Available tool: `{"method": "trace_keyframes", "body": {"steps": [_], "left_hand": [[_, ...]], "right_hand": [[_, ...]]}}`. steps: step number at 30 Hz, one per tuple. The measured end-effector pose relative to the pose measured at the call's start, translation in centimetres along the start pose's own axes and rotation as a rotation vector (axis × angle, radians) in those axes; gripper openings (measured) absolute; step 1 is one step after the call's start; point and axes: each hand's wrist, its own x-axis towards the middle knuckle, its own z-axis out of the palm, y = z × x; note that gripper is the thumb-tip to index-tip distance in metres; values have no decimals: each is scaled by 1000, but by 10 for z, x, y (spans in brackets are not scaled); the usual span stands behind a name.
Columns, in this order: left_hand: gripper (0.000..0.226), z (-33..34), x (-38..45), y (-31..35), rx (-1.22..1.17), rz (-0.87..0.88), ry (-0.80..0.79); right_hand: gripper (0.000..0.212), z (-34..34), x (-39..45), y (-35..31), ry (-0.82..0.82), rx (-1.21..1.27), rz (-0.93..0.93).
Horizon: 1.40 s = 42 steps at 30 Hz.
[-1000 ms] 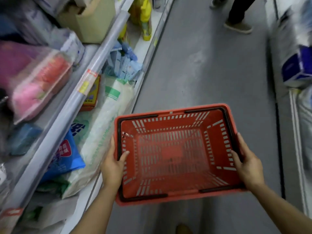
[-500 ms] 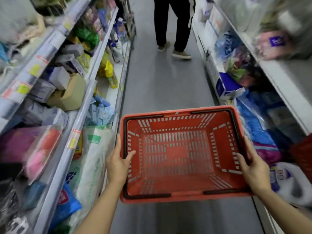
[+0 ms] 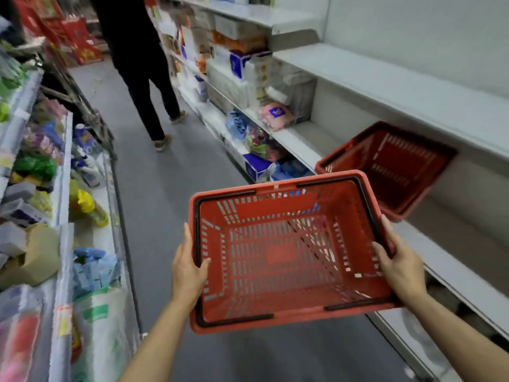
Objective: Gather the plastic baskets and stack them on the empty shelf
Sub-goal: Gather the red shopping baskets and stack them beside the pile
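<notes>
I hold a red plastic basket (image 3: 286, 252) level over the aisle floor, open side up and with nothing in it. My left hand (image 3: 188, 271) grips its left rim and my right hand (image 3: 399, 268) grips its right rim. Its black handles lie folded along the rim. A second red basket (image 3: 391, 166) sits on the bare white shelf (image 3: 468, 244) at the right, just beyond the held one, its near end jutting over the shelf edge.
Stocked shelves (image 3: 63, 216) line the left side of the grey aisle. Further up the right side the shelves hold packs of tissue and bags (image 3: 248, 86). A person in dark clothes (image 3: 146, 78) stands ahead in the aisle.
The view has swung up and to the right. The bare right shelf with the second basket has come into sight. Both hands keep the same grip on the basket.
</notes>
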Motion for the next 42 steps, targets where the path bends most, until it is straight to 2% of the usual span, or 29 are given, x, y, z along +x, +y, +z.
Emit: {"method": "trace_keyframes", "body": {"steps": [6,15,24,29,34,42], "left_hand": [[109,0,-21,87,-24,177,-50],[102,8,-96,213,-81,396,-57],[95,-35,-203,345,-162,517,-11],[94,-41,-232,429,-236,616,-46],[77,-41,-265,519,-317,758,-52],[81,-39,-307,644,-462,915,-89]], "right_hand": [[70,-122,-54,11,179,39,47],[69,-266,-128,49,391,129,47],[67,-420,-224,54,590,84,10],[61,-511,-249,54,741,35,-35],[63,-589,-273,56,908,31,-67],[62,-698,-299,54,1146,-105,-67]]}}
